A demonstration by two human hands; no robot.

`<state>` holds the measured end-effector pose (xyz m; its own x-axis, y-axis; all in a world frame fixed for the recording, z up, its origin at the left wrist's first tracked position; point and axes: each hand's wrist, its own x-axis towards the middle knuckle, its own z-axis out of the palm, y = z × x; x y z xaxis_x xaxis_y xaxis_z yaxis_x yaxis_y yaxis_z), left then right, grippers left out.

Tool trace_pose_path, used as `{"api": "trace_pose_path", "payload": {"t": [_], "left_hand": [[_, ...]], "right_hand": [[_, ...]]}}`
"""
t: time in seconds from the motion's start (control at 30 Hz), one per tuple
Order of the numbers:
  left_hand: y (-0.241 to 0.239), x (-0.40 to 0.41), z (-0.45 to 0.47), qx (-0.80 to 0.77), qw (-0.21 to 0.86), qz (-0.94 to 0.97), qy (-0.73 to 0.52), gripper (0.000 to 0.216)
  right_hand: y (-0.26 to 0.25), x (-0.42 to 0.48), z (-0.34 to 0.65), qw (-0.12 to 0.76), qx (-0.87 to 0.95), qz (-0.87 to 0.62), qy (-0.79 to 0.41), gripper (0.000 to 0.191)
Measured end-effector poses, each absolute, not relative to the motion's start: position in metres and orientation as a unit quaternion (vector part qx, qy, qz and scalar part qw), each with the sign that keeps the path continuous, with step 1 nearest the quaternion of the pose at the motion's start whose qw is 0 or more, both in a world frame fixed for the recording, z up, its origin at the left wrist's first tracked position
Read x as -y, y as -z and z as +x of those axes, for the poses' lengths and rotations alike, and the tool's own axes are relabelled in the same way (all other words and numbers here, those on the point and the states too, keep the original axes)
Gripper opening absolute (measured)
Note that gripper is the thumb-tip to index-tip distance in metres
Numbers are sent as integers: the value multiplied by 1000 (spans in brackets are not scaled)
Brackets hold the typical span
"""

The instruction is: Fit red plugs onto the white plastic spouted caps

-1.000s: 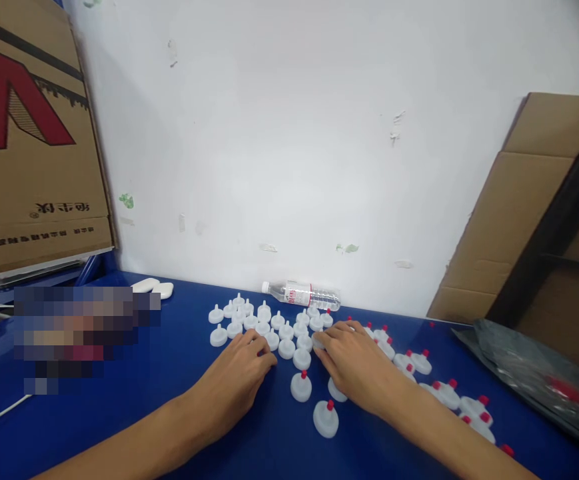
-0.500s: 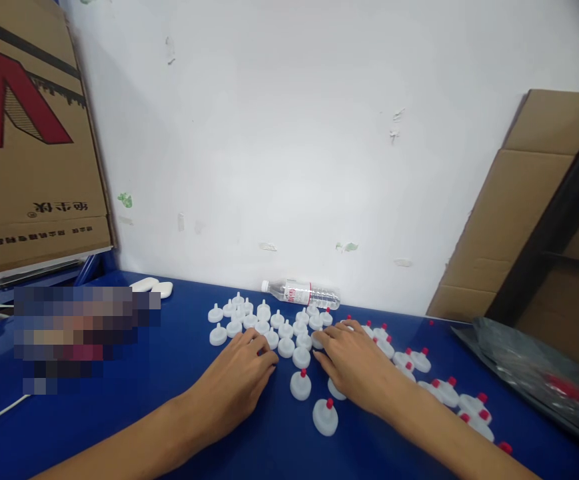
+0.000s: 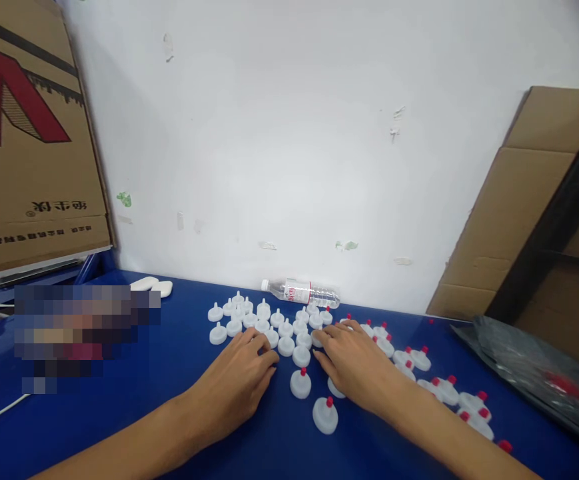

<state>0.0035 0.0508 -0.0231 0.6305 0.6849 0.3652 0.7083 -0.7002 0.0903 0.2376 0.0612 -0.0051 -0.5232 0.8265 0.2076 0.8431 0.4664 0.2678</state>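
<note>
Among white caps: left hand, right hand unmoved since before.

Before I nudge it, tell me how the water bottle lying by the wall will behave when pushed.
The water bottle lies on its side on the smooth blue table, so it would probably roll. Its clear plastic body suggests it is light for its size and may dent under a squeeze.

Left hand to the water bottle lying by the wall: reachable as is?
Probably yes. The left hand rests palm-down at the near edge of the white caps; the water bottle lies past them against the wall. The caps are low, so it could pass over them.
</note>
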Motion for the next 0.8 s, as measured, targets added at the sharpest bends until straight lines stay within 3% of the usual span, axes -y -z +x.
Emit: {"api": "trace_pose_path", "payload": {"t": [0.8], "left_hand": [[24,-47,2,377,13,-908,183,29]], "right_hand": [[9,-63,238,17,857,-481,183,21]]}}
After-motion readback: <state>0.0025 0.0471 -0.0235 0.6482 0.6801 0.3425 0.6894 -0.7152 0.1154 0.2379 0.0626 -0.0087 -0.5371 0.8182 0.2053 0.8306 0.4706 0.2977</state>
